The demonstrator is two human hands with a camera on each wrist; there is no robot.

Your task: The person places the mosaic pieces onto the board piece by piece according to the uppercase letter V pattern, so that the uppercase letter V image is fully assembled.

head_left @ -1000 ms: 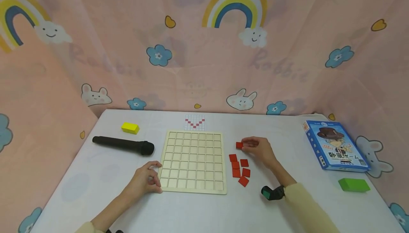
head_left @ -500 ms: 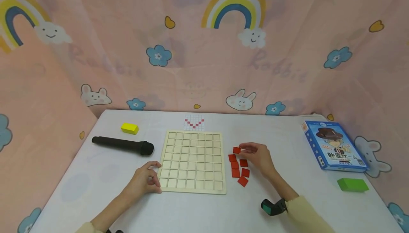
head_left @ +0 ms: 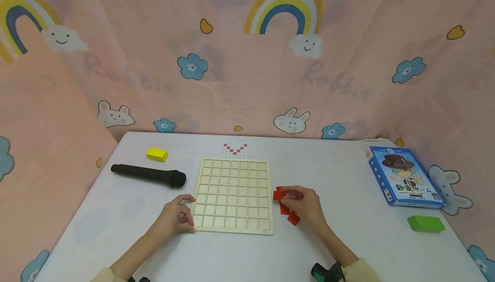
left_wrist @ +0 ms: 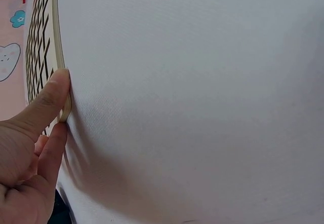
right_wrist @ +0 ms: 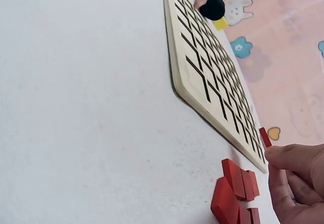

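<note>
The pale wooden grid board (head_left: 232, 196) lies flat on the table, its grooved squares bare. My left hand (head_left: 175, 216) holds the board's near left corner; in the left wrist view the thumb (left_wrist: 48, 100) and a finger touch its edge. Just right of the board, my right hand (head_left: 307, 206) pinches a red square tile (right_wrist: 266, 137) between thumb and fingertips. Several more red tiles (right_wrist: 226, 198) lie on the table below that hand, partly hidden by it in the head view.
A printed V-pattern card (head_left: 235, 148) lies behind the board. To the left are a black microphone (head_left: 148, 176) and a yellow block (head_left: 157, 154). A blue game box (head_left: 406, 176) and a green block (head_left: 426, 223) are at the right. A patterned pink curtain (head_left: 232, 93) hangs behind.
My right hand has come nearer the front and slightly left, bringing the pinched red tile from the far end of the tiles to beside the board. My left hand has stayed put.
</note>
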